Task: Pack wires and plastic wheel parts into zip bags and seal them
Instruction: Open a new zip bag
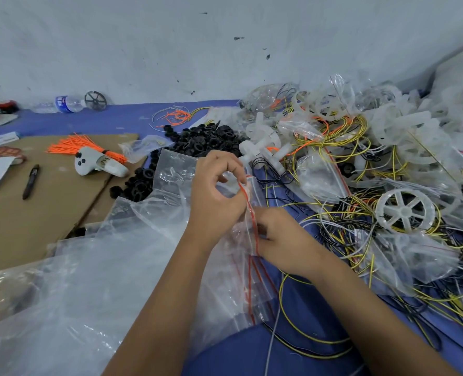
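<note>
My left hand [219,191] pinches the upper end of a clear zip bag [250,213] with a red seal strip, held upright in the middle of the view. My right hand [281,240] grips the same bag lower down along the strip. To the right lies a tangle of yellow, black and white wires [341,232] mixed with filled zip bags. A white spoked plastic wheel [403,210] rests on the wires. More translucent white wheel parts [265,147] lie just beyond my hands. What the held bag contains cannot be made out.
A pile of black plastic rings [203,142] sits behind my left hand. Loose clear bags [89,280] cover the near left. On cardboard [35,213] lie a pen [31,181], a white controller [97,164] and orange cable ties [73,145]. A water bottle [65,104] lies by the wall.
</note>
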